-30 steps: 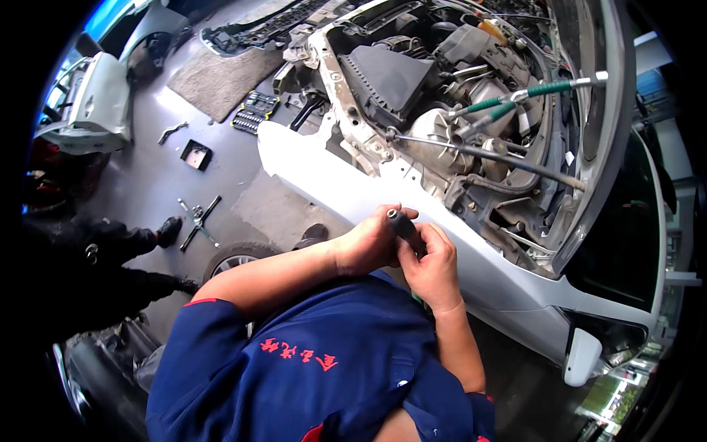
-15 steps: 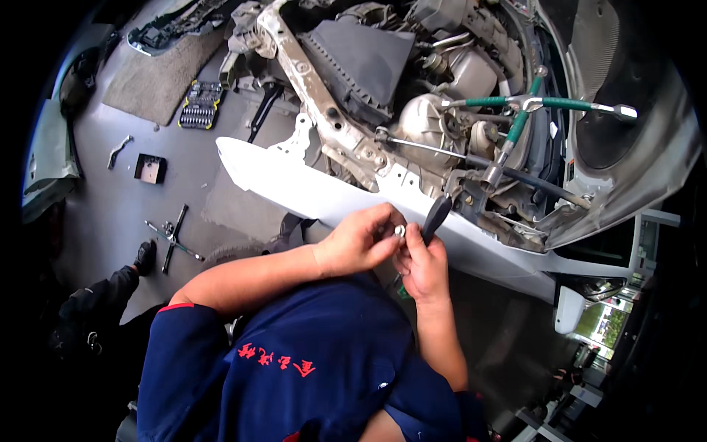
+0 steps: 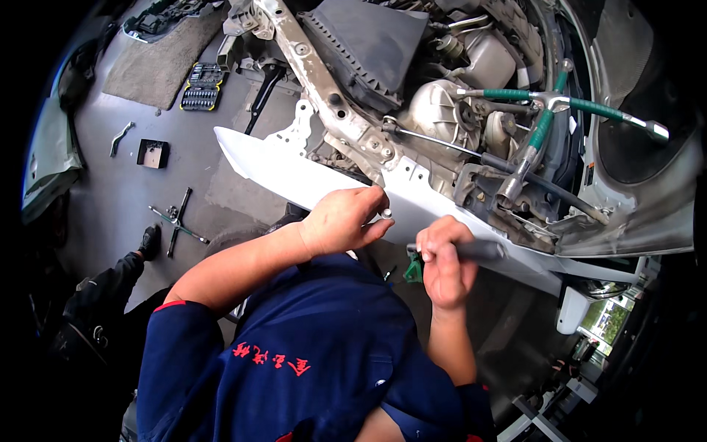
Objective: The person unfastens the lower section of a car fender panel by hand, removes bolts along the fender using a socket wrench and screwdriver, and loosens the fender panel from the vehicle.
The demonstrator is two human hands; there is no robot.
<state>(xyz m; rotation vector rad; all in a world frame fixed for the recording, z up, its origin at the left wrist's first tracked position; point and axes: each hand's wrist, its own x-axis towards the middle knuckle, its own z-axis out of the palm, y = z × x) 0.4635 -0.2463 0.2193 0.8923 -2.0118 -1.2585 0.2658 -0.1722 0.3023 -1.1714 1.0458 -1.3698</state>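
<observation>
My left hand (image 3: pixel 339 221) is closed, pinching a small silvery bolt (image 3: pixel 387 214) between thumb and fingers just above the edge of the white car fender (image 3: pixel 272 177). To its right, apart from it, my right hand (image 3: pixel 449 269) is wrapped round a black-handled hand tool (image 3: pixel 482 250). The handle points right and is smeared by motion, so the tool's exact kind does not show. Beyond both hands lies the open engine bay, with a metal front rail (image 3: pixel 313 74) and a black box-shaped cover (image 3: pixel 361 51).
A green-handled cross wrench (image 3: pixel 541 129) lies over the engine bay beside the raised hood (image 3: pixel 641 191). On the floor at left are another cross wrench (image 3: pixel 174 219), a small black box (image 3: pixel 152 153), a socket set (image 3: pixel 201 87) and a mat (image 3: pixel 155 70). Another person's shoe (image 3: pixel 150 243) stands nearby.
My hands have moved apart. The right one has gone rightward, and its black handle has swung from pointing up to pointing right. The left one shifted slightly up and left with the bolt.
</observation>
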